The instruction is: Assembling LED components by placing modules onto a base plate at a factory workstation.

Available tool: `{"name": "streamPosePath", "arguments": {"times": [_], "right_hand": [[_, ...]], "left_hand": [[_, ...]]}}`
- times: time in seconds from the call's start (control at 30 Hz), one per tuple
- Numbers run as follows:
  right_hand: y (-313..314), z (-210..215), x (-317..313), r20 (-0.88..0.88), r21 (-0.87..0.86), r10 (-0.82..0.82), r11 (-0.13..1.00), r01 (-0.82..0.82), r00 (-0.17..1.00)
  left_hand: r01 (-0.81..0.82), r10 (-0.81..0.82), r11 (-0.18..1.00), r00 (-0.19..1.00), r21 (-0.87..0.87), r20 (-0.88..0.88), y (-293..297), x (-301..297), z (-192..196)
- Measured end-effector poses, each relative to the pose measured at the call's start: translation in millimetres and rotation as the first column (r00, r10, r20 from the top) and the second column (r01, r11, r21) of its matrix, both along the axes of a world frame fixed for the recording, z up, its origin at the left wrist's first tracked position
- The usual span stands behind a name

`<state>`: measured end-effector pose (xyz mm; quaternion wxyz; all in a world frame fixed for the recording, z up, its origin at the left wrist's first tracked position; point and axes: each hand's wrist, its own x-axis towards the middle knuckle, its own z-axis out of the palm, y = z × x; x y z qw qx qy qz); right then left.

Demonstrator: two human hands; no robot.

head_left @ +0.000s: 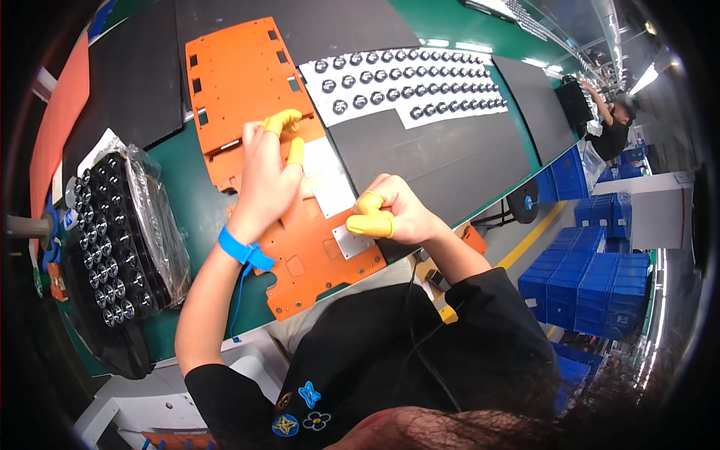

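Note:
My left hand (268,174), with yellow finger cots on thumb and forefinger and a blue wrist strap (244,251), is over an orange fixture board (322,274). Its thumb and forefinger are apart, with nothing visible between them; the other fingers are partly hidden. My right hand (401,212) is closed, its yellow-capped thumb and forefinger pressed together at the board's right side. Whatever they pinch, if anything, is hidden. Beneath those fingertips lies a small silvery plate (349,244). Between my hands, a larger pale plate (330,184) rests on the board. An orange slotted panel (241,86) adjoins the board's far end.
Rows of black round parts (394,94) stand on white sheets beyond my right hand. At left, a black tray (142,217) bears shiny round parts beside clear plastic wrap. Black mats (442,161) cover much of the green bench. Blue crates (585,277) and another person (611,131) are at right.

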<state>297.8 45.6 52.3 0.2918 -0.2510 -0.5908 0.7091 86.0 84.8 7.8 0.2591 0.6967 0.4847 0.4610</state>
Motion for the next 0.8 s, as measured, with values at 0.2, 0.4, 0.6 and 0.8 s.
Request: {"name": "streamPosePath", "arguments": {"times": [0.2,0.4,0.6,0.8], "right_hand": [[35.7,30.4,13.3,0.270,0.381,-0.104,0.925,-0.008,0.957],[146.0,53.4,-5.6,0.483,0.410,-0.212,0.912,-0.005,0.850],[314.3,14.7,-59.5,0.540,0.781,-0.502,0.597,-0.181,0.675],[461.0,-43.1,-96.8,0.421,0.905,-0.777,0.324,-0.276,0.468]], "left_hand": [[0.019,-0.019,1.000,0.999,-0.022,-0.028,-1.0,-3.0,1.9],[0.004,-0.004,1.000,1.000,-0.013,-0.026,3.7,2.4,5.7],[-0.003,0.002,1.000,0.996,-0.009,-0.094,-0.4,-2.1,4.2],[-0.001,0.002,1.000,0.987,0.009,-0.160,-2.7,-1.2,11.4]]}}
